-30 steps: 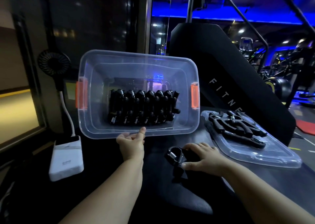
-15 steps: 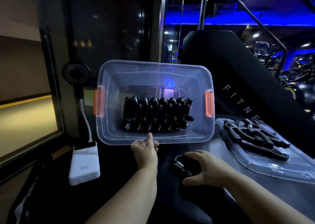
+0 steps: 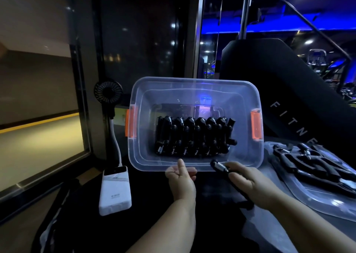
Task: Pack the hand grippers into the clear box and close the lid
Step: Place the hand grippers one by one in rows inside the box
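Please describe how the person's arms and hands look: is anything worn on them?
Both forearms are bare as far as the view shows; no sleeves are visible. The left hand and the right hand wear no gloves. I see no watch, ring or bracelet, though the light is dim.

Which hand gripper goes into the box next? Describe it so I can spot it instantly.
Find the clear box with orange latches, tipped toward the camera. Just below its near rim, the right hand holds one black hand gripper with a shiny coil spring. It is the only one in a hand; the others sit inside the box or on the lid.
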`<state>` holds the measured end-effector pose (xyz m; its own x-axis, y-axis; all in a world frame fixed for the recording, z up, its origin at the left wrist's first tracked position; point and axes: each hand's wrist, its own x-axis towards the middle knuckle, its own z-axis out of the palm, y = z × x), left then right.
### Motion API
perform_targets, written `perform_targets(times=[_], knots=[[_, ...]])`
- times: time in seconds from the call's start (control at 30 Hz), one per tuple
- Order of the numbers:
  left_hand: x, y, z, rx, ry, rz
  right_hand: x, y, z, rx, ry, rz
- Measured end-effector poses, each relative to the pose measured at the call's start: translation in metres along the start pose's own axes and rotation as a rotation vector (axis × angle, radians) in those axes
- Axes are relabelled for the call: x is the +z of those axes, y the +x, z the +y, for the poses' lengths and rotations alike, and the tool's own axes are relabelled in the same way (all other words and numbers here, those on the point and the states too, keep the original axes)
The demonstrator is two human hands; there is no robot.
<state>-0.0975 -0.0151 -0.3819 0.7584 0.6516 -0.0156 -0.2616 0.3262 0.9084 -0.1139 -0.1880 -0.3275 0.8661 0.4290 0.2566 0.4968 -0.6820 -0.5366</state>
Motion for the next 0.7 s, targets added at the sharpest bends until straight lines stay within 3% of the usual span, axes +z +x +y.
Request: perform_targets(times=[0.13,0.33,0.47,0.7], knots=[[0.000,0.002,0.000,-0.011,-0.013,-0.012,0.004,0.001,-0.002,0.033,0.476,0.175],[-0.001,0.001,0.001,0.000,-0.009,-0.012,0.010,-0.002,-0.006,0.146,0.830,0.263],[0.000,0.001,0.001,0.007,-0.012,-0.007,0.012,-0.008,-0.003,0.176,0.874,0.267],[0.001,-0.001,0.002,0.009,-0.016,-0.015,0.006,0.001,-0.003,0.119,0.676,0.455]])
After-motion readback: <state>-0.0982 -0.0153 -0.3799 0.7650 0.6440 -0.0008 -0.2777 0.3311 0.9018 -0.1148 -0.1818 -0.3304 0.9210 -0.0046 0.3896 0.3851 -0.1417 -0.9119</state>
